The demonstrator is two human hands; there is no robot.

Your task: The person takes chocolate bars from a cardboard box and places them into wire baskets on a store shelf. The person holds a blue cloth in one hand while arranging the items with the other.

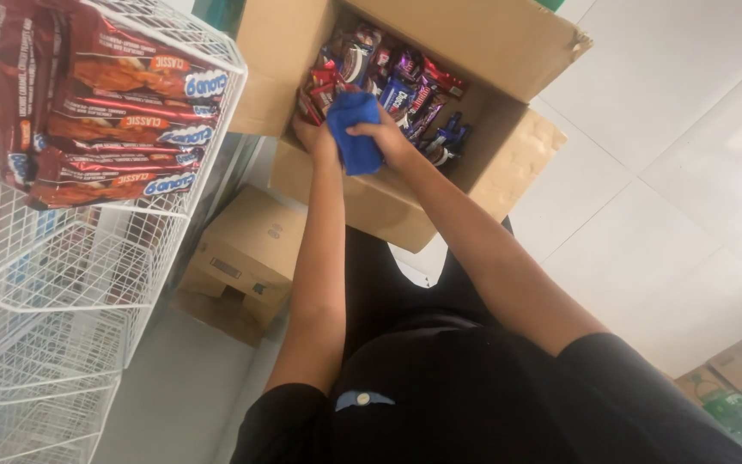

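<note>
We note an open cardboard box on the floor, filled with assorted wrapped snack bars. Beside it, a white wire basket rack holds brown snack packs. Both hands close on a blue packet at the box's near edge: left hand, right hand.

blue cloth, brown cardboard box, white wire rack.
</note>
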